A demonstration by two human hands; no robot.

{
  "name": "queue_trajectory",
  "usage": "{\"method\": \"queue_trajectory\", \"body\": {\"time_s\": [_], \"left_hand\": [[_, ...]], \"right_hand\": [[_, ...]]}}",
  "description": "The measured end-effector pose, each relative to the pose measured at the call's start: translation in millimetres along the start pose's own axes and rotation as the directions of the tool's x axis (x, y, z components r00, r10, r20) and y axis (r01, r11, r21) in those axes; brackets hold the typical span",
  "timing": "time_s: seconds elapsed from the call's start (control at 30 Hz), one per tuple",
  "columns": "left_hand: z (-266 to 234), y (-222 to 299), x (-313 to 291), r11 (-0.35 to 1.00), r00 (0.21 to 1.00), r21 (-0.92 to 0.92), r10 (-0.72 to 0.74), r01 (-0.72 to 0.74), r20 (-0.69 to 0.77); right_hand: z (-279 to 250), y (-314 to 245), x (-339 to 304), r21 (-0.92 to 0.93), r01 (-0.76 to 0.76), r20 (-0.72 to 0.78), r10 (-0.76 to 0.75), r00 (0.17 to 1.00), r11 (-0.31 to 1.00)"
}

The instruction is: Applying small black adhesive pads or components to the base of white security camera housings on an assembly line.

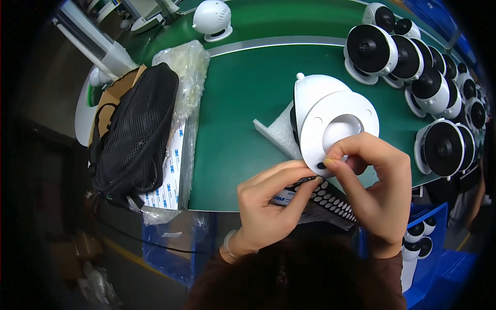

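Observation:
In front of me a white round camera [320, 87] lies on its side, its ring-shaped base [316, 135] facing me. At the base's lower edge sits a small black round pad [321, 166]. My right hand [382, 181] has thumb and forefinger pinched at this pad; whether it is stuck down I cannot tell. My left hand [268, 204] pinches a dark sheet of round stick-on pads [336, 204] just below the base. Rows of pale round spots show on the sheet, part of which is hidden by my fingers. Grey-white foam [281, 130] lies under the camera.
Several white cameras with black fronts [368, 49] crowd the right of the green table [243, 98]. Another white camera [213, 20] stands at the back. On the left are a black mesh bag [137, 129] and bubble wrap [188, 72]. A blue bin [434, 258] holds more cameras.

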State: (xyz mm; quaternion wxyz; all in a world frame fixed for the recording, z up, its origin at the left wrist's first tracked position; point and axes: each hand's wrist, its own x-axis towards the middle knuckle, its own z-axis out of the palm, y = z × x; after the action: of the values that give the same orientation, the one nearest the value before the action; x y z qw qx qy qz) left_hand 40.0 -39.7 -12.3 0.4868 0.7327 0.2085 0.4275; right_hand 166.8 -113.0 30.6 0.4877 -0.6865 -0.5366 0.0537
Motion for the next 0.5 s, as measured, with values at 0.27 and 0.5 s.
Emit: {"method": "queue_trajectory", "body": {"time_s": [0.27,0.5], "left_hand": [[0.1,-0.6,0.4,0.999,1.0,0.036,0.007,-0.007,0.0],[-0.1,-1.9,-0.3,1.0,1.0,0.019,0.016,-0.015,-0.008]], "right_hand": [[-2.2,-4.6,1.6,-0.017,-0.048,0.056,0.049,0.997,0.999],[1.5,-3.8,1.1,-0.079,-0.01,0.053,0.015,0.998,0.997]]}}
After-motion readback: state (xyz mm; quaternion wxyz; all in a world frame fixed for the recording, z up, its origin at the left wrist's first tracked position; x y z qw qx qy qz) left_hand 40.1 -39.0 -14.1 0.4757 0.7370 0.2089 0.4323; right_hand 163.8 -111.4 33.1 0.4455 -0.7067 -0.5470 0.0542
